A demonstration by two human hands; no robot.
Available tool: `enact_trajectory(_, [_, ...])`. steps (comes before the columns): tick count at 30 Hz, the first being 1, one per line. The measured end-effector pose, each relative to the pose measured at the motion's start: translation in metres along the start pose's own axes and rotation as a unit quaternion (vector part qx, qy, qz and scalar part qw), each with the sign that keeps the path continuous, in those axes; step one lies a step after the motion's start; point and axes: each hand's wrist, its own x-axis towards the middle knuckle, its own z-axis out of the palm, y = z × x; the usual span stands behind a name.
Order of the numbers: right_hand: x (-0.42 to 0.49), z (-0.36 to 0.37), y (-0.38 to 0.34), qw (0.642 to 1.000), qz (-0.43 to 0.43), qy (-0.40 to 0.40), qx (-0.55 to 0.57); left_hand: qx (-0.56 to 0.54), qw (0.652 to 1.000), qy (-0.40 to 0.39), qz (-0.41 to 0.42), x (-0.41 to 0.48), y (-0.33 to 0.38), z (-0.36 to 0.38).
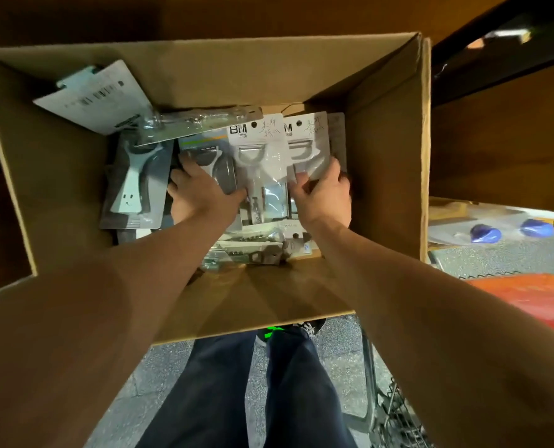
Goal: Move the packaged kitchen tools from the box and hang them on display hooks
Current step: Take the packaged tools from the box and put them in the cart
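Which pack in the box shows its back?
The white printed card in the far-left corner of the brown cardboard box; it alone shows a barcode, no tool.

Both forearms (124, 286) are bare along all that shows of them, and the left hand (201, 194) and right hand (322, 195) are bare too; the legs are in plain, dark navy trousers (237, 392). One dark shoe (288, 331) shows, with a bright green mark and pale speckled patterning.
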Motion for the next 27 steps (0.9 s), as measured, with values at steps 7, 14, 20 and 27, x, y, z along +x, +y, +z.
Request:
enact_trajectory(7, [-0.003,-0.006,-0.004,0.996,0.013,0.028,0.084,-0.04,0.999,-0.005,-0.014,-0.006,0.003,-0.006])
enact_trajectory(14, [-0.013,-0.013,-0.008,0.994,-0.012,0.099,0.052,-0.132,0.991,-0.028,-0.013,-0.018,0.003,-0.007])
enact_trajectory(20, [-0.006,-0.019,-0.006,0.999,0.017,0.04,0.019,-0.127,0.991,-0.045,-0.006,-0.017,-0.004,-0.009])
enact_trajectory(27, [0.0,-0.019,-0.008,0.999,0.011,0.013,-0.027,-0.138,0.989,-0.063,-0.004,-0.014,-0.004,-0.011])
